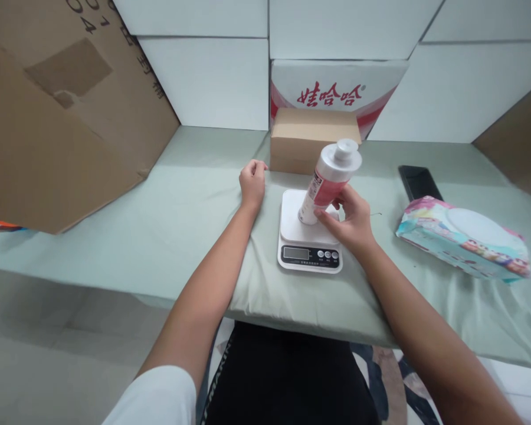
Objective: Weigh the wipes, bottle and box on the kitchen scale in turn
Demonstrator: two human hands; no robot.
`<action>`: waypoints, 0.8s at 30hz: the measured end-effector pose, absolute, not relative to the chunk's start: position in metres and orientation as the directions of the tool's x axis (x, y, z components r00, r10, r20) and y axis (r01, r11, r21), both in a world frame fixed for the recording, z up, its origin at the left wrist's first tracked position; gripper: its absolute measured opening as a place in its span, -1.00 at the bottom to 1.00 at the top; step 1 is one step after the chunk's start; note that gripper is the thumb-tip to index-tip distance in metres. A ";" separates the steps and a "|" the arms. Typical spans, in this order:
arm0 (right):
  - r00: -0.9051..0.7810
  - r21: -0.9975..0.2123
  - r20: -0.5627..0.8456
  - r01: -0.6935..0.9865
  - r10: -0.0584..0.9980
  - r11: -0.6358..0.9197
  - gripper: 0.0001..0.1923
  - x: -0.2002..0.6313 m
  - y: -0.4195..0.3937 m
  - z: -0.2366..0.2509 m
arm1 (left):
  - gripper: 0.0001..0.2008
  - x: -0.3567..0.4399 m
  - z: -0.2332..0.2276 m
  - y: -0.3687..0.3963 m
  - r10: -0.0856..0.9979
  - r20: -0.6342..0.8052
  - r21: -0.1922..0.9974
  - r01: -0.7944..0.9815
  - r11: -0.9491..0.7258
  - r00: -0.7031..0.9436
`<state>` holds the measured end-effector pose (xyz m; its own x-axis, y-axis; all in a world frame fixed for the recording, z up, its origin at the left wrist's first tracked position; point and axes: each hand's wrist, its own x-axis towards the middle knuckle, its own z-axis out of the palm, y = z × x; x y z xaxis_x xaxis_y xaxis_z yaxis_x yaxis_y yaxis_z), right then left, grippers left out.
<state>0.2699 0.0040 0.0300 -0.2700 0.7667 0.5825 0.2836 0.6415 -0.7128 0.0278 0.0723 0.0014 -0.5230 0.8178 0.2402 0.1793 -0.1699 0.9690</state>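
A white and pink bottle (326, 184) with a silver-grey top stands on the white kitchen scale (310, 233). My right hand (351, 215) grips the lower part of the bottle from the right, thumb in front. The scale's display looks blank, with round buttons beside it. My left hand (252, 184) rests on the cloth to the left of the scale, its fingers curled in and nothing seen in them. Just behind that hand is a plain brown cardboard box (294, 153).
A white box with red lettering (336, 85) stands at the back wall. To the right lie a black phone (420, 182) and a pack of wipes or tissues (464, 239). A large cardboard carton (71, 130) stands at the left. Pale green cloth (181, 224) covers the surface.
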 end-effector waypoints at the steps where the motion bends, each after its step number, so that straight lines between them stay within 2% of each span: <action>1: -0.275 -0.721 0.571 0.283 0.774 0.633 -0.57 0.268 0.003 0.031 | -0.75 0.028 0.003 0.071 0.818 0.241 0.969 0.182 -0.169 -0.523; 4: -0.274 -0.738 0.550 0.282 0.789 0.613 -0.62 0.266 0.003 0.032 | -0.74 0.029 0.005 0.070 0.819 0.235 0.970 0.175 -0.166 -0.523; 6: -0.209 -0.754 0.552 0.289 0.807 0.590 -0.61 0.270 0.009 0.032 | -0.75 0.029 0.006 0.070 0.821 0.223 0.974 0.160 -0.162 -0.526; 10: 0.098 -0.793 0.569 0.330 0.817 0.512 -0.59 0.296 0.035 0.029 | -0.77 0.028 0.004 0.071 0.825 0.190 0.981 0.136 -0.138 -0.533; 13: 0.322 -0.808 0.567 0.399 0.758 0.434 -0.61 0.325 0.060 0.020 | -0.80 0.027 0.002 0.072 0.829 0.183 0.983 0.123 -0.138 -0.529; 16: 0.463 -0.822 0.552 0.439 0.694 0.361 -0.61 0.347 0.081 0.006 | -0.80 0.027 0.001 0.072 0.831 0.183 0.982 0.129 -0.135 -0.525; 21: 0.540 -0.820 0.566 0.445 0.622 0.360 -0.53 0.355 0.099 -0.015 | -0.79 0.028 0.002 0.070 0.832 0.176 0.983 0.137 -0.121 -0.526; 24: 0.529 -0.813 0.574 0.460 0.625 0.357 -0.44 0.356 0.101 -0.020 | -0.80 0.028 0.002 0.070 0.833 0.177 0.983 0.138 -0.121 -0.524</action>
